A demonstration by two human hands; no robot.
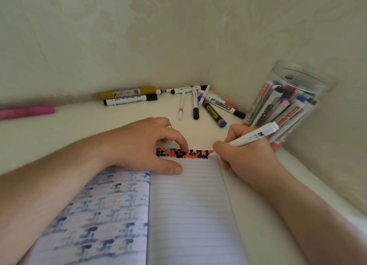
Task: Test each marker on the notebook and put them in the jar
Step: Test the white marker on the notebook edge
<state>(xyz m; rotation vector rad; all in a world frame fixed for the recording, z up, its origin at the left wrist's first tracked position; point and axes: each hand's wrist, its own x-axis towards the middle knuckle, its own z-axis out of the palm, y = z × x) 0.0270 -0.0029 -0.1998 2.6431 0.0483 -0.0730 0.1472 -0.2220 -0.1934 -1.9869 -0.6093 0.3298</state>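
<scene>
An open lined notebook (188, 205) lies before me, with a band of black, red and blue test marks (182, 154) along the top of its right page. My right hand (244, 155) grips a white marker (256, 134), its tip at the right end of that band. My left hand (151, 145) rests on the notebook's top edge, thumb flat on the page and fingers curled; whether it holds anything I cannot tell. A clear plastic jar (288, 103) at the right holds several markers. Several loose markers (200, 103) lie behind the notebook by the wall.
A gold marker (129, 93) and a black-capped white marker (130, 100) lie along the wall at centre left. A pink marker (26, 112) lies at the far left. The wall closes in behind and on the right, forming a corner near the jar.
</scene>
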